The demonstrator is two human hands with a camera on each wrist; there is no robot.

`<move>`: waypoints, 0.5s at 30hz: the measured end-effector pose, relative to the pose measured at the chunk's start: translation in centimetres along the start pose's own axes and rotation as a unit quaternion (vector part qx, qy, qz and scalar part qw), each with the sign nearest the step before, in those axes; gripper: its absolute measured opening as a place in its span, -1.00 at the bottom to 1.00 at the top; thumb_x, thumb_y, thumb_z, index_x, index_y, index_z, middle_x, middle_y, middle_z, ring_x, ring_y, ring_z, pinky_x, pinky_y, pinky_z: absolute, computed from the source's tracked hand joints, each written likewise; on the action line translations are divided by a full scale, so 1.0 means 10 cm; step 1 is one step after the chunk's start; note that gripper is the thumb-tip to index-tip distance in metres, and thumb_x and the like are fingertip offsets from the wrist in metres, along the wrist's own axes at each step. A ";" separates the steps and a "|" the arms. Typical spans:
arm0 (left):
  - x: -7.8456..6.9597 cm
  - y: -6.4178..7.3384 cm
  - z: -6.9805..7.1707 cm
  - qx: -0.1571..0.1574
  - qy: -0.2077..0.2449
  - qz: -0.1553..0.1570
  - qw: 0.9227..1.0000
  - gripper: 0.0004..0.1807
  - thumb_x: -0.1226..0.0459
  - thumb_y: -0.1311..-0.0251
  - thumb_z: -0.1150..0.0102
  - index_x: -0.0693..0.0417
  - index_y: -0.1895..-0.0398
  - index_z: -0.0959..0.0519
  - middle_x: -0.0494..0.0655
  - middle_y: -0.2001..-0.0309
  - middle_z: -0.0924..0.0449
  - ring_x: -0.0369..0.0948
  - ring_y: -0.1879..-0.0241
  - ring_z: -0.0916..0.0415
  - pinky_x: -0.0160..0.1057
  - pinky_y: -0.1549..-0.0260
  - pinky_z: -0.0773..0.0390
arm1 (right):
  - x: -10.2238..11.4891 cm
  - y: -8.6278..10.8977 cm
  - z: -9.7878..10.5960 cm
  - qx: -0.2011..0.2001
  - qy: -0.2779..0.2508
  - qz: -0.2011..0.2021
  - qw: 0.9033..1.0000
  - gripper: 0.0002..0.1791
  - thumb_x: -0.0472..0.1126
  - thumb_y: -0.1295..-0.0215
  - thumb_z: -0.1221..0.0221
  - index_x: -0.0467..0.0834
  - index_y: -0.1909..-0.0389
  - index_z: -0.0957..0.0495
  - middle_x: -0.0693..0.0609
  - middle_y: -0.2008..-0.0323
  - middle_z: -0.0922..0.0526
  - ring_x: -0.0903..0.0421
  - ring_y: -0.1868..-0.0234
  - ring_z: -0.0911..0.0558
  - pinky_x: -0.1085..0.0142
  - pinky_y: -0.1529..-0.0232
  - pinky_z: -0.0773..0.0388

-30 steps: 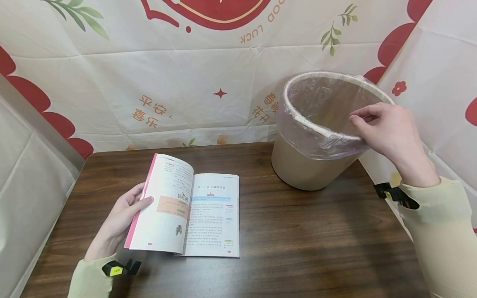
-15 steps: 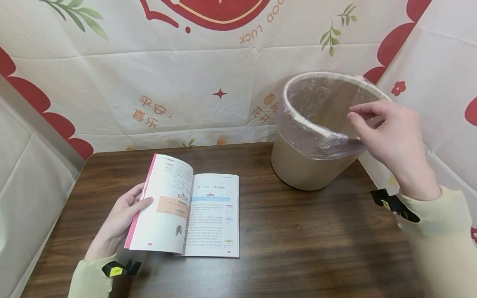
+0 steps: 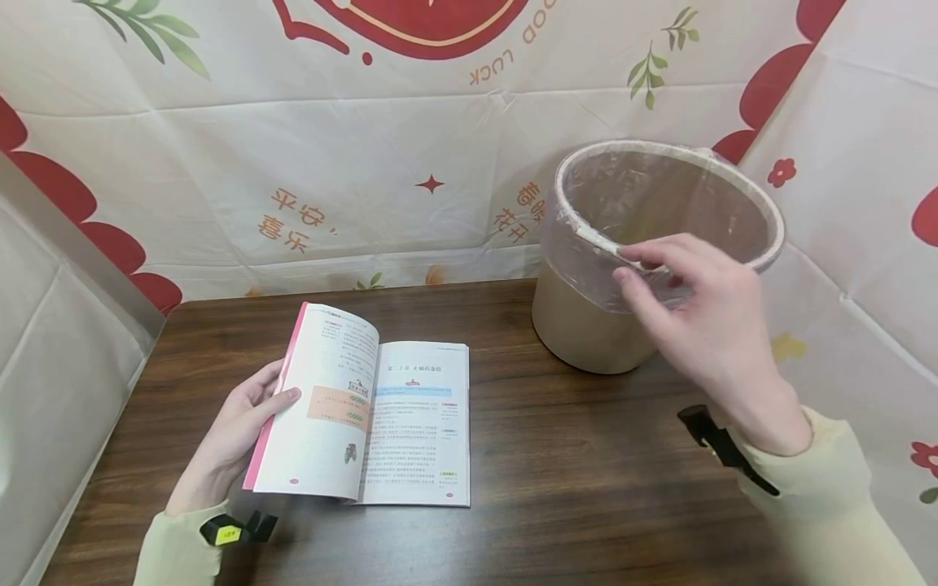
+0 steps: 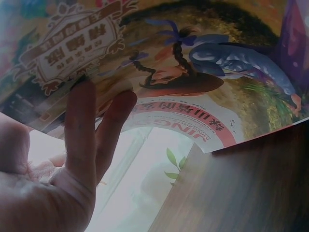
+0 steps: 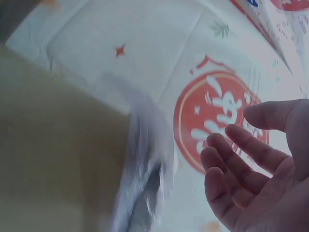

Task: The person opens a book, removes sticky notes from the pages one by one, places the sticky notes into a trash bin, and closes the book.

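Observation:
My left hand [image 3: 236, 427] holds the left half of an open book [image 3: 419, 448], thumb on the page and fingers behind the cover. Its right half lies flat on the table. In the left wrist view the illustrated cover [image 4: 193, 63] spreads above my fingers. At the right stands a beige trash can [image 3: 586, 330] with a clear plastic liner [image 3: 582, 264] folded over its rim. My right hand [image 3: 714, 325] overlaps the near rim in the head view. The right wrist view shows its fingers loosely bent with nothing between them, apart from the liner [image 5: 145, 145].
A dark wooden table [image 3: 557, 480] carries the book and the trash can. Behind it hangs a white cloth [image 3: 352, 163] with red and green prints, and more cloth [image 3: 879, 325] closes off the right side.
My right hand has moved left and nearer along the trash can's rim, from its right side to its front. The left hand and the book have stayed in place.

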State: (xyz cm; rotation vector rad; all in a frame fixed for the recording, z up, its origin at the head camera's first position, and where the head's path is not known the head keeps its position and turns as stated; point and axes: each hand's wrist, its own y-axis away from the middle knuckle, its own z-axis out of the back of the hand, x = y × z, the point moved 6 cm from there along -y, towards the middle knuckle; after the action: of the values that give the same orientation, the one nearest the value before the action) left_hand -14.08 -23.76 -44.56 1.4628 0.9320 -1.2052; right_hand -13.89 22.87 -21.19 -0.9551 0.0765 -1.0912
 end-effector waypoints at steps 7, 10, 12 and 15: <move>0.00 0.00 0.00 0.002 0.002 -0.003 1.000 -0.37 0.30 -0.56 -0.07 0.12 -0.59 -0.12 -0.44 0.05 -0.80 -0.31 0.16 -0.83 -0.21 0.25 -0.82 | 0.09 0.19 -0.37 0.056 0.014 0.014 0.998 -0.79 -0.30 -0.27 -0.39 -0.17 0.08 -0.79 -0.04 0.15 -0.84 0.17 0.21 -0.65 0.53 0.14 -0.42; 0.00 0.00 0.00 0.004 0.002 -0.004 1.000 -0.38 0.30 -0.56 -0.07 0.09 -0.58 -0.14 -0.43 0.05 -0.80 -0.31 0.16 -0.83 -0.21 0.26 -0.82 | 0.08 0.28 -0.54 0.080 0.014 0.010 0.997 -0.79 -0.28 -0.28 -0.39 -0.15 0.07 -0.78 -0.04 0.14 -0.83 0.03 0.15 -0.72 0.30 0.12 -0.52; 0.01 0.00 0.00 0.005 0.003 -0.004 1.000 -0.39 0.30 -0.56 -0.07 0.09 -0.58 -0.15 -0.43 0.05 -0.80 -0.30 0.16 -0.83 -0.21 0.26 -0.82 | 0.06 0.33 -0.65 0.093 0.012 0.008 0.996 -0.79 -0.27 -0.28 -0.39 -0.14 0.07 -0.78 -0.04 0.14 -0.83 -0.02 0.08 -0.75 0.15 0.10 -0.60; 0.01 0.00 0.00 0.006 0.004 -0.005 1.000 -0.39 0.30 -0.57 -0.06 0.09 -0.58 -0.14 -0.43 0.06 -0.81 -0.30 0.16 -0.83 -0.21 0.26 -0.82 | 0.04 0.42 -0.81 0.113 0.006 0.003 0.994 -0.79 -0.26 -0.28 -0.39 -0.14 0.07 -0.78 -0.03 0.13 -0.83 -0.04 0.06 -0.77 0.02 0.07 -0.66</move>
State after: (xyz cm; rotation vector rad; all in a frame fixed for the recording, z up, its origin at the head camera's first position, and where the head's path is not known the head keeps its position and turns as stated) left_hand -14.10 -23.74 -44.65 1.4746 0.9400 -1.2151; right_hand -14.68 18.07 -28.95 -0.7437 -0.0337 -1.0759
